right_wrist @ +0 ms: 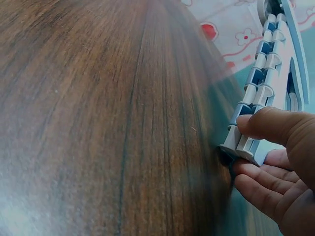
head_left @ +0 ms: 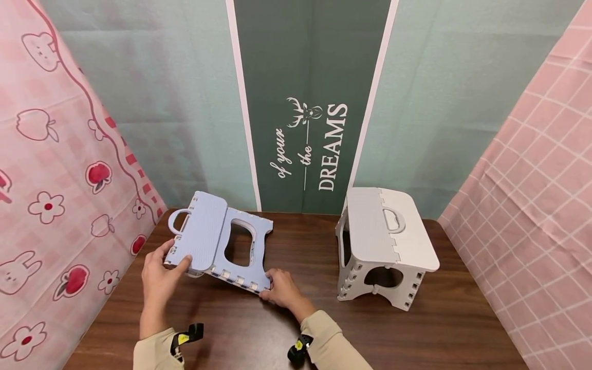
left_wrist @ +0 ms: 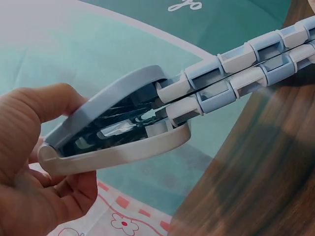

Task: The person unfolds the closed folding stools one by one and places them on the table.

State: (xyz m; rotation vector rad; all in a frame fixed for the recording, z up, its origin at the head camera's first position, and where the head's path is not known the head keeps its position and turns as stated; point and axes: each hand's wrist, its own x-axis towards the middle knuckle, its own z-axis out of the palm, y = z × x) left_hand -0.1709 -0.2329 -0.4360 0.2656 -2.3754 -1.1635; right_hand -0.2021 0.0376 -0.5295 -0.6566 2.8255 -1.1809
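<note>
Sleeves [head_left: 339, 345] at bottom centre! Left hand [head_left: 157, 277] and right hand [head_left: 284, 289] pinch the blue stool [head_left: 210, 241], lower left, looking nearly flat, not fully closed; white stool [head_left: 381, 226], lower right, stands unfolded.

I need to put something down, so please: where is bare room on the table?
The table is bare between the blue stool and white stool, and on the latter's near side. The left is crowded: left hand and right hand hold the blue stool.

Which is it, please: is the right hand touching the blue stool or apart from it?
Touching. The right wrist view shows the right hand holding the blue stool by its corner, thumb on one side, fingers on the other.
</note>
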